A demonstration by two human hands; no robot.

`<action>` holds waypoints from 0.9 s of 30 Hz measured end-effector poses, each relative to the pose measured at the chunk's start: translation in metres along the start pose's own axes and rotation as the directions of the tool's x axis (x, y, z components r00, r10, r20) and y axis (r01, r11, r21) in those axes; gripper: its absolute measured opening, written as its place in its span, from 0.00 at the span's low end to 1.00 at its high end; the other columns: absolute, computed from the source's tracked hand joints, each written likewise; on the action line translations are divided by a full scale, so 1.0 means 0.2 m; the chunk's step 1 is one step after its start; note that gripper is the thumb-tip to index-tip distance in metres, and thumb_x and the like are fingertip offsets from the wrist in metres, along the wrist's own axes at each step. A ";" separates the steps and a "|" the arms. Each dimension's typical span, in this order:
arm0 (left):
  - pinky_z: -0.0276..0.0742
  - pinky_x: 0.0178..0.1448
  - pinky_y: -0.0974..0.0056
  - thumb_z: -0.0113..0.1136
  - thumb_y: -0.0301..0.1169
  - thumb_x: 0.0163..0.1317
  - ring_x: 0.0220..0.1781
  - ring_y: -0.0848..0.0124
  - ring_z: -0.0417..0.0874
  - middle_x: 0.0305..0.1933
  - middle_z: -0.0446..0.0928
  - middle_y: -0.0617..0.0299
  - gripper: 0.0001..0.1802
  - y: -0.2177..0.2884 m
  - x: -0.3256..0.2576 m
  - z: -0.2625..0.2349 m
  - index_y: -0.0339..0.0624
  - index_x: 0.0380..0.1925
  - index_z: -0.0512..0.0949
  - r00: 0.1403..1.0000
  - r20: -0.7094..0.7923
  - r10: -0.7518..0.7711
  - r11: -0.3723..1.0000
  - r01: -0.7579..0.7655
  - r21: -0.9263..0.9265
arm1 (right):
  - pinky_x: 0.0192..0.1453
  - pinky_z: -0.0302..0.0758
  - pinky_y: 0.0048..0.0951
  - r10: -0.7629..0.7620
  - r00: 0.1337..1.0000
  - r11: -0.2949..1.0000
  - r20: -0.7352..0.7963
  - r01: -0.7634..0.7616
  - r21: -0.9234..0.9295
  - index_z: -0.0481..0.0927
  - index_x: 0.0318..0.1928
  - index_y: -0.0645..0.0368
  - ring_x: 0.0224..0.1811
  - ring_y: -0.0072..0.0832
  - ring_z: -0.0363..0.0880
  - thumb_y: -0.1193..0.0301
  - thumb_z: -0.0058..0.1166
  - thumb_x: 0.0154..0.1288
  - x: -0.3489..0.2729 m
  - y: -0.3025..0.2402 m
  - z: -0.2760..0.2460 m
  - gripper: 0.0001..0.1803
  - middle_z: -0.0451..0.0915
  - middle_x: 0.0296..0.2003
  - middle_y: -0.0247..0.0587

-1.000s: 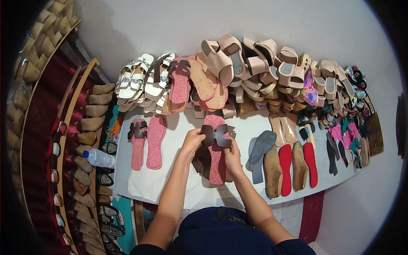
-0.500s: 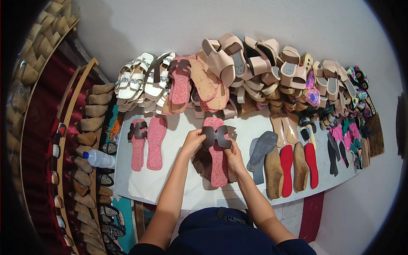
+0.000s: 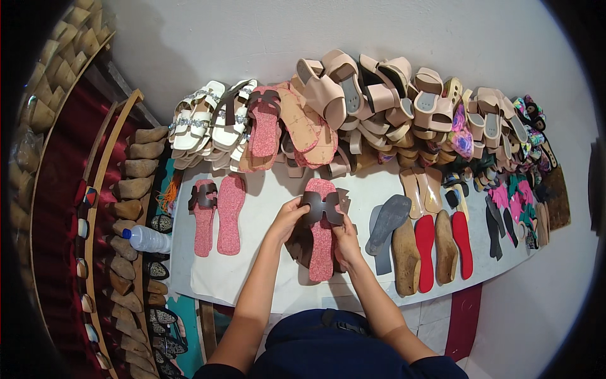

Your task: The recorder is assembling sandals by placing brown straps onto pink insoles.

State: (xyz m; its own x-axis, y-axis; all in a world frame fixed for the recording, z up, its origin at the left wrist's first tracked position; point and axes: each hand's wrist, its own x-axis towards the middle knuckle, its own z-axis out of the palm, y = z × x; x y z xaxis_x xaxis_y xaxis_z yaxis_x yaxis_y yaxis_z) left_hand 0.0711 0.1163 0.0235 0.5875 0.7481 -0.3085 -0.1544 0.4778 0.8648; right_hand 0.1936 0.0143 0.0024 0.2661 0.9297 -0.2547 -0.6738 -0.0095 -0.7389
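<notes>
Together both hands (image 3: pixel 315 224) press brown strap (image 3: pixel 322 207) onto pink insole (image 3: pixel 322 249)

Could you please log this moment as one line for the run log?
left hand: holds dark strap | right hand: steadies pink insole | strap across insole top | on white table

A shoemaker's workshop. A white bench (image 3: pixel 252 284) stands against a pale wall, heaped along the back with unfinished beige and white sandals (image 3: pixel 379 107). Wooden shoe lasts (image 3: pixel 136 189) line a curved rack at the left, and red insoles (image 3: pixel 425 251) and pink glitter soles (image 3: pixel 230 213) lie on the bench.
</notes>
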 end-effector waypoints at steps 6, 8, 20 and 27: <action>0.61 0.55 0.66 0.41 0.32 0.59 0.49 0.72 0.69 0.48 0.69 0.59 0.18 -0.05 -0.08 -0.03 0.34 0.47 0.66 0.995 0.087 0.041 0.964 -0.017 -0.264 | 0.51 0.65 0.25 -0.013 1.000 0.995 -0.015 0.015 0.096 0.60 0.53 0.60 0.46 0.24 0.68 0.78 0.38 0.61 -0.01 -0.03 0.00 0.18 0.68 0.44 0.36; 0.61 0.55 0.65 0.40 0.33 0.59 0.50 0.71 0.68 0.49 0.69 0.58 0.18 -0.06 -0.10 -0.02 0.33 0.47 0.66 0.993 0.099 0.063 0.971 -0.038 -0.237 | 0.50 0.65 0.25 -0.026 0.999 0.999 -0.038 0.027 0.039 0.61 0.51 0.61 0.45 0.23 0.68 0.78 0.38 0.61 0.00 -0.03 -0.01 0.17 0.69 0.44 0.36; 0.69 0.49 0.63 0.42 0.39 0.61 0.42 0.69 0.74 0.42 0.72 0.60 0.16 -0.05 -0.05 -0.05 0.40 0.43 0.69 0.998 -0.010 -0.058 0.951 0.053 -0.303 | 0.53 0.61 0.21 0.000 0.995 0.988 0.097 0.015 -0.153 0.61 0.53 0.61 0.48 0.19 0.66 0.73 0.42 0.61 -0.01 -0.02 0.00 0.19 0.69 0.45 0.35; 0.72 0.48 0.62 0.43 0.36 0.60 0.43 0.68 0.75 0.42 0.73 0.58 0.15 -0.13 -0.04 -0.09 0.41 0.42 0.69 0.983 0.176 -0.044 0.712 0.155 -0.685 | 0.55 0.59 0.21 -0.004 0.987 0.983 0.158 0.032 -0.180 0.60 0.53 0.62 0.49 0.20 0.65 0.72 0.42 0.61 -0.01 -0.05 0.01 0.20 0.68 0.46 0.34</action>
State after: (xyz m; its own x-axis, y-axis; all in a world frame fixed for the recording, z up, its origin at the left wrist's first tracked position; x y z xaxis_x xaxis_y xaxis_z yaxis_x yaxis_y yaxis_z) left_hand 0.0561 0.1071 -0.0037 0.7245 0.6335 -0.2716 -0.5633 0.7712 0.2965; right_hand 0.1972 0.0128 0.0113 0.1562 0.9763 -0.1501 -0.5297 -0.0455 -0.8470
